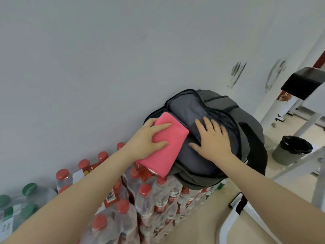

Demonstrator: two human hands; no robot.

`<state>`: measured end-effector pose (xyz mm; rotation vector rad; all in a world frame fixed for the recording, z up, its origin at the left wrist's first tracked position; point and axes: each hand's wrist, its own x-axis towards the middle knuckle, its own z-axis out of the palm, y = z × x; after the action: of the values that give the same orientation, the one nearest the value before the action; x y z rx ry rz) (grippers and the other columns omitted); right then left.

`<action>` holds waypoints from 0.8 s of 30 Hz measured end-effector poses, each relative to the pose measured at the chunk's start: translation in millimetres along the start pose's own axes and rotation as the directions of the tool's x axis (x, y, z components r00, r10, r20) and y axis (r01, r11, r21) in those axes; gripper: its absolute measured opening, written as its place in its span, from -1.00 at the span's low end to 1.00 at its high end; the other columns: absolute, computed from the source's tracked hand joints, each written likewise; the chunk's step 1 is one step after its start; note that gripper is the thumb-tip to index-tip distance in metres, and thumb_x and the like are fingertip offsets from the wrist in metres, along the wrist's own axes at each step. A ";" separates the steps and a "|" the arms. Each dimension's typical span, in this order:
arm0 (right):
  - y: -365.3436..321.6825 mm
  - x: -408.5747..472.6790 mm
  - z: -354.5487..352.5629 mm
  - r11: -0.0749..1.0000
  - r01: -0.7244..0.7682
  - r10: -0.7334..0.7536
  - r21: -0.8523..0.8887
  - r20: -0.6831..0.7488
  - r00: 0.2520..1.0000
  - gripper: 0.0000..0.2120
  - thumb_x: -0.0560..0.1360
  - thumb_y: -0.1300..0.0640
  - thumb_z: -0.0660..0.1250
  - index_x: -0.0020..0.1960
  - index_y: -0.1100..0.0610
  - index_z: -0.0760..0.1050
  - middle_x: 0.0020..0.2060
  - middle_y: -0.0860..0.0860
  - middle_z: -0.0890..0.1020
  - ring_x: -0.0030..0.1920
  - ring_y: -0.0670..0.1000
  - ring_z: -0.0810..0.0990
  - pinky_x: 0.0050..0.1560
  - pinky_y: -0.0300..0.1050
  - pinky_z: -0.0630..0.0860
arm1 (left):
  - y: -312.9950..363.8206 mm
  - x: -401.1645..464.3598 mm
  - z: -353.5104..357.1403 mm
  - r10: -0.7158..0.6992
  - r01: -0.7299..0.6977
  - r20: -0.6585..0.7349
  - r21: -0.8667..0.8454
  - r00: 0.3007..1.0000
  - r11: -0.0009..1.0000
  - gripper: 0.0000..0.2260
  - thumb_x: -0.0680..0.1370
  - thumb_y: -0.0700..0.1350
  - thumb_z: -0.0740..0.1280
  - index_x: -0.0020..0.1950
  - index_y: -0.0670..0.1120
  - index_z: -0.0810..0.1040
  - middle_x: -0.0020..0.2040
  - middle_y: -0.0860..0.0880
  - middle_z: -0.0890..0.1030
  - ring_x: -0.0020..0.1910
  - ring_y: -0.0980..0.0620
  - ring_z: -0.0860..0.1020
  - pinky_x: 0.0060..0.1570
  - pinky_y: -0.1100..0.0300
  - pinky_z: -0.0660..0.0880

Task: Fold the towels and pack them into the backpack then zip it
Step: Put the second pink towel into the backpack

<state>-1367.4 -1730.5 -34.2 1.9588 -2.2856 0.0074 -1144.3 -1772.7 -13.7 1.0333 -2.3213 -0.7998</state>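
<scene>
Head camera, looking down and forward. Much is hard to read: the far end of the folded pink towel [164, 145] meets the backpack's open zip edge, and whether it is already inside cannot be told. The bottle labels are too blurred to read. Two dark smudges on the wall at the right are unclear, and a black-topped white frame [302, 81] is cut off by the right edge.

The grey backpack [249, 131] rests on top of stacked, shrink-wrapped packs of water bottles [146, 196] with red caps; a few green-capped bottles [29, 190] stand at the lower left. The stack sits against a plain pale wall [105, 59]. To the right is a beige floor, with a grey bin [288, 152] lined in black standing well apart from the stack.

The backpack's main compartment is unzipped, its dark lining showing. The left hand [149, 138] grips the towel at the left side of the bag, thumb on top and fingers curled around its edge; the near end of the towel hangs past the bag over the bottles. The right hand [211, 138] lies flat with fingers spread, pressing on the backpack's inner panel, just beside the towel.
</scene>
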 end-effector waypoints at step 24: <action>51.6 36.9 -50.8 0.996 0.037 -0.021 0.086 -0.186 0.982 -0.58 0.53 0.12 0.20 0.37 0.03 0.24 0.22 0.06 0.48 0.15 0.20 0.52 0.01 0.05 0.48 | 57.5 107.0 85.7 0.152 -0.271 0.232 0.666 0.961 0.695 -0.61 0.54 0.07 0.20 0.35 0.02 0.40 0.28 -0.14 0.42 0.22 -0.16 0.41 0.09 0.04 0.38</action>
<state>-1418.8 -1754.2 24.1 1.9421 -2.1724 0.2816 -1291.0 -1797.3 -17.2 0.9584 -2.8988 0.1392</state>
